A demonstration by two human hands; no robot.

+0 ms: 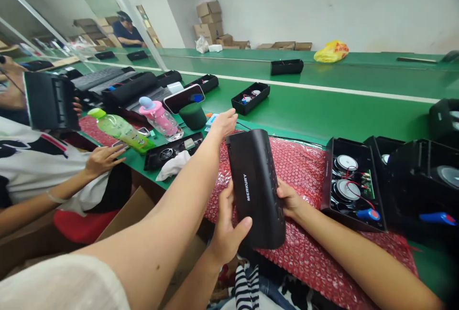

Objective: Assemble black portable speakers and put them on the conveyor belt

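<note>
In both of my hands, tilted upright over the red bubble wrap (297, 162), is a black speaker housing (258, 190) with MERKURY printed on its front. My left hand (229, 229) wraps the lower left side, thumb across the front. On the right edge, my right hand (289, 197) grips with its fingers partly hidden behind. Just right lies an open speaker case (353, 181) showing round drivers, red wires, a small green board and a blue cylindrical battery (368, 214). Another person's arm (179, 200) in a cream sleeve reaches past on my left, its hand beyond the housing.
More open black cases (412, 181) stand at the right; another case (251, 98) sits on the green bench (340, 109). Leftward are a pink bottle (161, 119), a green bottle (124, 131), a propped phone (184, 99) and a co-worker holding a black panel (50, 102).
</note>
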